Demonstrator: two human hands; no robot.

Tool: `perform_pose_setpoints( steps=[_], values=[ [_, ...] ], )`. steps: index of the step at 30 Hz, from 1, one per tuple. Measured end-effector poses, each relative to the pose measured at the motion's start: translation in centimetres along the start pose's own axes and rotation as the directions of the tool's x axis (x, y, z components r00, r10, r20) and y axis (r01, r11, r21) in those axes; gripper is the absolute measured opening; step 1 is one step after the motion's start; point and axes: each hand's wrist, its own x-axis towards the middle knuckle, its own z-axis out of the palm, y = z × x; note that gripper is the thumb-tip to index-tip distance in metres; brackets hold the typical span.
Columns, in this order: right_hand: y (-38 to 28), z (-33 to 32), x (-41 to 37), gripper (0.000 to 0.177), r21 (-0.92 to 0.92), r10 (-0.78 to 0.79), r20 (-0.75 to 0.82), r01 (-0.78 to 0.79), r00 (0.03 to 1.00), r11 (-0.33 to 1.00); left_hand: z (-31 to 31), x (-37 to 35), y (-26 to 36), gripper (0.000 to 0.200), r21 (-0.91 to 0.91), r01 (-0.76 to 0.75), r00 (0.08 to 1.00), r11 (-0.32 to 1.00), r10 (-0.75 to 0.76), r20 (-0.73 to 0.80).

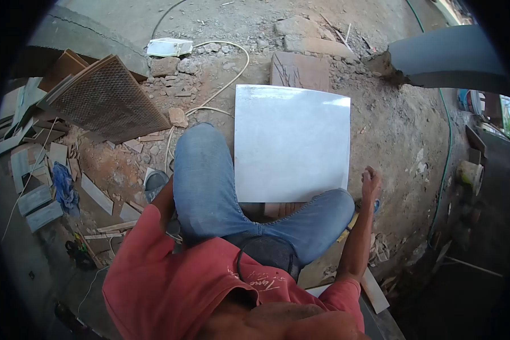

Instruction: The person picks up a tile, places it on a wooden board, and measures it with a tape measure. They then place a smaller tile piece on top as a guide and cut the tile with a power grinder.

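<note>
Closest to the lens is the red shirt (164, 283), and beyond it the two knees in blue jeans (204, 170), spread apart as the person sits low on the ground.

The right hand (371, 184) hangs just past the right knee, fingers loosely curled and half open, with nothing in it that I can see. The left arm (163, 199) drops behind the left knee. That hand is hidden, so I cannot tell its state.

The white tile (292, 141) lies flat on the dirt just left of the right hand, its near right corner close to the fingers but not touching them. From my seat it looks whole, with no cut or mark showing, so I judge the work on it has barely started. Its near edge runs between the knees.

For room, the ground to the right of the right hand is bare dirt as far as the green hose (446, 141). Ahead of the hand, past the tile's far edge, a brown slab (299, 71) and rubble crowd the ground. Far to its left, beyond the knees, lie a white cable (232, 79), leaning mesh-backed tiles (107, 99) and scattered offcuts (39, 198), leaving little room there.
</note>
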Motion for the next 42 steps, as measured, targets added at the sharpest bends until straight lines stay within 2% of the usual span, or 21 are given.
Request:
perform_pose_setpoints(
  steps=[4, 6, 8, 10, 12, 15, 18, 20, 22, 24, 26, 27, 29, 30, 31, 32, 35, 37, 38, 39, 42],
  values=[
    [5.3, 0.0, -4.5, 0.033, -0.142, 0.093, 0.108, -0.077, 0.99, 0.987, 0.4, -2.6, -0.2, 0.032, 0.197, -0.068, 0.983, 0.978, 0.099, -0.152],
    [7.5, 1.0, -6.2, 0.035, 0.068, 0.116, 0.247, -0.137, 0.962, 0.988, 0.7, -4.0, -0.2, 0.032, 0.387, -0.084, 0.964, 0.918, 0.172, -0.2],
    [7.4, 2.2, -7.9, 0.036, 0.212, 0.165, 0.185, -0.203, 0.969, 0.956, 1.5, -5.0, 0.0, 0.032, 0.631, -0.064, 0.94, 0.773, 0.259, -0.223],
    [8.3, 3.0, -7.5, 0.045, 0.081, -0.135, 0.12, 0.125, 0.984, 0.989, 2.5, -6.4, 0.6, 0.032, 0.853, -0.001, 0.917, 0.522, 0.34, -0.208],
    [8.9, 4.2, -5.5, 0.061, -0.16, -0.273, 0.117, 0.289, 0.955, 0.944, 3.5, -7.9, 1.4, 0.032, 0.966, 0.079, 0.902, 0.244, 0.394, -0.174],
    [9.0, 5.4, -3.0, 0.07, -0.236, -0.391, 0.174, 0.424, 0.904, 0.875, 4.4, -10.4, 2.7, 0.032, 0.986, 0.163, 0.883, 0.021, 0.443, -0.155],
    [10.8, 7.8, -2.0, 0.069, -0.341, -0.41, 0.183, 0.448, 0.894, 0.826, 3.4, -12.9, 4.1, 0.032, 0.979, 0.192, 0.844, 0.069, 0.497, -0.2],
    [12.6, 8.9, -1.3, 0.068, -0.317, -0.463, 0.153, 0.487, 0.873, 0.814, 1.2, -15.2, 3.5, 0.033, 0.654, -0.219, 0.725, 0.724, 0.569, -0.388],
    [11.7, 9.2, -1.6, 0.067, -0.287, -0.52, 0.146, 0.539, 0.842, 0.792, 2.0, -18.6, 5.8, 0.031, 0.549, -0.271, 0.738, 0.791, 0.537, -0.41],
    [7.3, 5.9, -2.1, 0.066, -0.181, -0.186, 0.271, 0.24, 0.944, 0.954, 4.6, -22.3, 9.2, 0.031, 0.663, -0.356, 0.709, 0.658, 0.653, -0.266],
    [6.5, 5.3, -0.9, 0.065, -0.207, -0.131, 0.325, 0.206, 0.937, 0.956, 6.6, -23.7, 13.3, 0.03, 0.742, -0.371, 0.69, 0.558, 0.7, -0.182],
    [6.7, 5.1, -0.4, 0.063, -0.247, -0.047, 0.356, 0.142, 0.933, 0.959, 8.7, -24.8, 15.1, 0.031, 0.845, -0.327, 0.711, 0.424, 0.699, -0.075],
    [7.5, 5.4, 0.0, 0.056, -0.195, -0.102, 0.307, 0.167, 0.946, 0.966, 12.8, -25.7, 17.2, 0.031, 0.961, -0.256, 0.749, 0.102, 0.65, 0.13],
    [8.3, 5.4, 0.1, 0.052, -0.031, -0.063, 0.312, 0.076, 0.948, 0.997, 14.3, -25.3, 17.2, 0.032, 0.971, -0.228, 0.763, -0.074, 0.606, 0.225],
    [8.6, 5.4, 0.5, 0.049, 0.14, -0.028, 0.32, -0.018, 0.947, 0.99, 15.9, -24.6, 16.5, 0.033, 0.959, -0.255, 0.792, -0.124, 0.543, 0.281],
    [8.6, 5.1, 1.1, 0.049, 0.146, -0.042, 0.318, -0.005, 0.947, 0.989, 17.7, -23.9, 16.1, 0.034, 0.94, -0.289, 0.811, -0.179, 0.476, 0.34],
    [8.2, 3.2, 2.1, 0.043, 0.211, -0.019, 0.262, -0.038, 0.965, 0.977, 19.2, -17.9, 11.6, 0.039, 0.955, -0.269, 0.887, -0.122, 0.356, 0.295],
    [7.6, 1.3, 3.2, 0.046, -0.044, -0.04, 0.084, 0.044, 0.996, 0.998, 18.4, -13.6, 6.3, 0.051, 0.963, -0.244, 0.898, 0.117, 0.402, 0.179],
    [8.3, 1.1, 4.1, 0.047, -0.087, -0.048, 0.025, 0.05, 0.999, 0.995, 16.1, -9.4, 2.6, 0.062, 0.954, -0.246, 0.862, 0.173, 0.489, 0.133],
    [8.2, 0.3, 4.0, 0.047, -0.084, -0.034, -0.012, 0.033, 0.999, 0.996, 15.9, -8.3, -0.9, 0.065, 0.884, -0.242, 0.87, 0.4, 0.493, 0.016],
    [7.7, -3.8, 3.1, 0.045, -0.1, 0.015, -0.194, -0.035, 0.981, 0.994, 13.9, -4.3, -9.8, 0.065, 0.728, -0.147, 0.89, 0.67, 0.41, -0.198]
  ],
)
